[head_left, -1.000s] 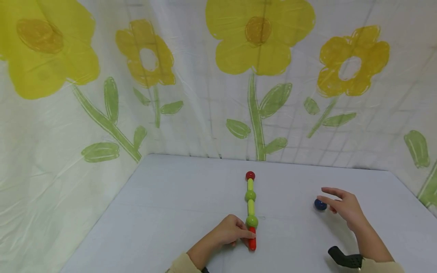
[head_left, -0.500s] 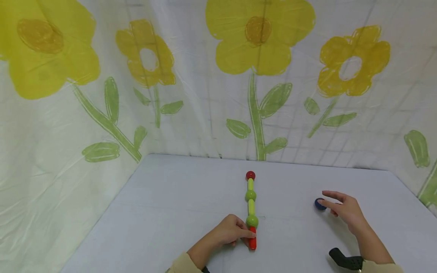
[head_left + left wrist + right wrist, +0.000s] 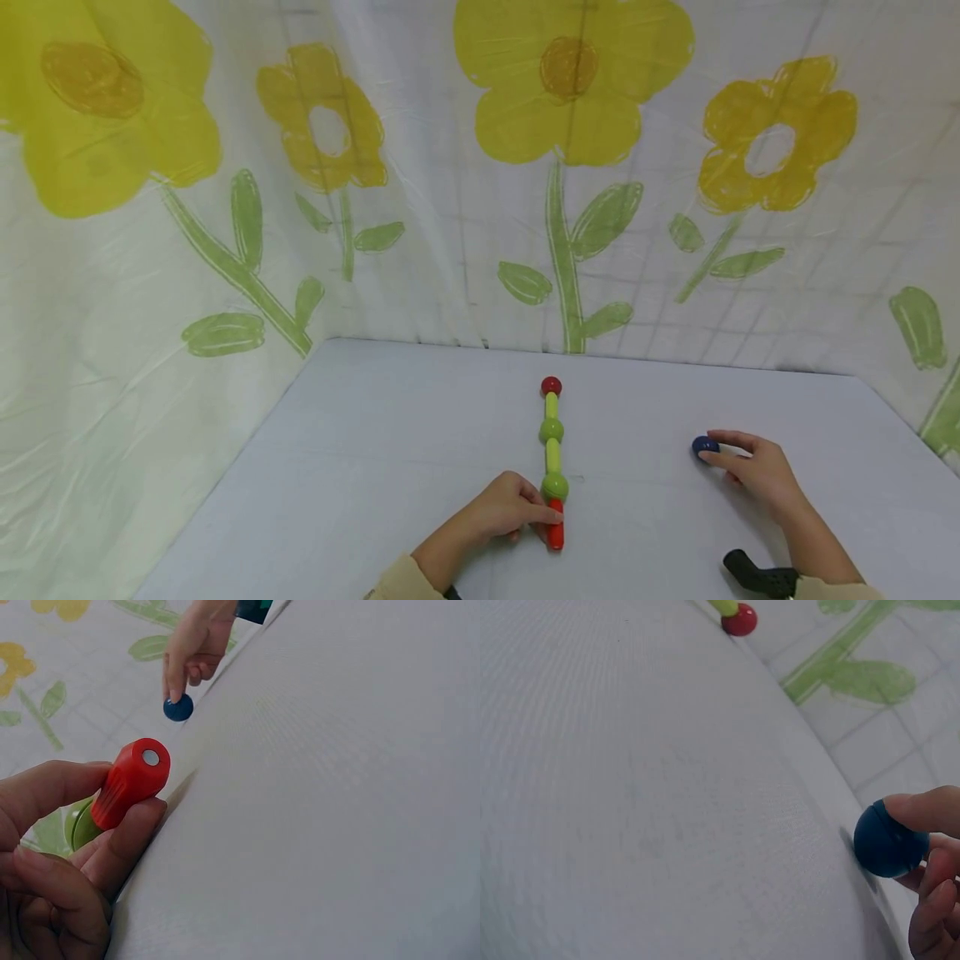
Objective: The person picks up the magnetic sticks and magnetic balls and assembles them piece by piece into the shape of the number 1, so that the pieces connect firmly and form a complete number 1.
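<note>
A line of joined pieces runs away from me along the white table: a red ball (image 3: pixel 551 386), a light green rod (image 3: pixel 552 406), a green ball (image 3: pixel 552 431), another light green rod (image 3: pixel 553 456), a second green ball (image 3: pixel 555 487) and a red rod (image 3: pixel 556 533) at the near end. My left hand (image 3: pixel 506 510) pinches the red rod between thumb and finger; a round silver spot shows on its end (image 3: pixel 151 757) in the left wrist view. Off to the right, my right hand (image 3: pixel 761 471) holds a blue ball (image 3: pixel 889 841) between thumb and fingers.
A white tabletop (image 3: pixel 360 467) spreads beneath both hands. Behind it hangs a white sheet (image 3: pixel 420 275) painted with yellow flowers. A black curved device (image 3: pixel 759 575) sits at my right wrist, near the table surface.
The fingers of my right hand have lowered and closed around the blue ball, which stays in nearly the same place. My left hand and the joined line have not visibly moved.
</note>
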### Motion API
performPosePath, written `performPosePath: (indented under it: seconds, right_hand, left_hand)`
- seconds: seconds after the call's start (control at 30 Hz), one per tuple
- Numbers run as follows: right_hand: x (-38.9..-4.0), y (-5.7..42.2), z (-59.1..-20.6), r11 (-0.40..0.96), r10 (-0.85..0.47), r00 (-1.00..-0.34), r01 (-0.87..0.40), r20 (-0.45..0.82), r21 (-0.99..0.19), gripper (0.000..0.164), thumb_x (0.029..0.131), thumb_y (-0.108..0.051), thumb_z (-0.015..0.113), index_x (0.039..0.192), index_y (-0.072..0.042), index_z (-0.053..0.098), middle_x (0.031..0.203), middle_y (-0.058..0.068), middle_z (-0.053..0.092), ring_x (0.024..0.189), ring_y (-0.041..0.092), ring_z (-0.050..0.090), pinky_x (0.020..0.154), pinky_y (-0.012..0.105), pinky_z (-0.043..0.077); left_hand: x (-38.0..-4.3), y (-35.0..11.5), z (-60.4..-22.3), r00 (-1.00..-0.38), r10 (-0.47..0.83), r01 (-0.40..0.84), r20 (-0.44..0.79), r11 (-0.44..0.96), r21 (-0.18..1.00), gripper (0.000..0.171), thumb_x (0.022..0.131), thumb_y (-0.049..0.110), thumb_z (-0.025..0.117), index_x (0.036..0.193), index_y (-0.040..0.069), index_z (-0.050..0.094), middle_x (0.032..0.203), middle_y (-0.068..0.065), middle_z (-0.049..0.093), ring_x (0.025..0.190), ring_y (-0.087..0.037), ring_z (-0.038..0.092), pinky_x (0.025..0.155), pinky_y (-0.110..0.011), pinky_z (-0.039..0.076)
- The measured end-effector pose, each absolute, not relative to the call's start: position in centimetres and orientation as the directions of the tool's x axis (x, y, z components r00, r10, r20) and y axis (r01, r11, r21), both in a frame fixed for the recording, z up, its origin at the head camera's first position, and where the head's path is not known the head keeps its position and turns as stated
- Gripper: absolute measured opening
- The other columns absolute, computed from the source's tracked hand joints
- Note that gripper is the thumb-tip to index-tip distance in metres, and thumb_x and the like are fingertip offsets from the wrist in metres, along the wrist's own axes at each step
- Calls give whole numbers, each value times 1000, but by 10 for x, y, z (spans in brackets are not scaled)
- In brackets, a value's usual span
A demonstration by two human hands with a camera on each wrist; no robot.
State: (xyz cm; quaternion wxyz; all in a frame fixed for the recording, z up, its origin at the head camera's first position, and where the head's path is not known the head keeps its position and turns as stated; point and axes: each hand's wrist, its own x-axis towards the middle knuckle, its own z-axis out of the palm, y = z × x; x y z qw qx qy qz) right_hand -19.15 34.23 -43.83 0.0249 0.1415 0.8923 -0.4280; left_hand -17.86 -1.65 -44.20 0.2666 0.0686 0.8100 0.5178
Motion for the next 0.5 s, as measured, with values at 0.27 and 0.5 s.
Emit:
performPosePath:
  seconds: [0.27,0.5]
  right_hand:
    - [-191,341,-440,583,231,-958,278,-172,-763,69,81,-37,70,131,5,47,68,-5,56,57,10,49,55,25,40]
    - [-193,341,-441,578,248,-951,298,-185,-759,72,81,-39,69,132,5,46,63,-5,53,56,10,48,54,26,40]
  left_hand:
    - [-179,-17,-442,-849,385,-158,-362,468,869,16,77,24,75,72,9,71,58,5,58,41,-7,32,40,-17,27]
    - [-179,-17,-442,-847,389,-155,-362,471,869,16,77,24,75,73,9,71,58,6,58,40,-7,32,40,-17,27]
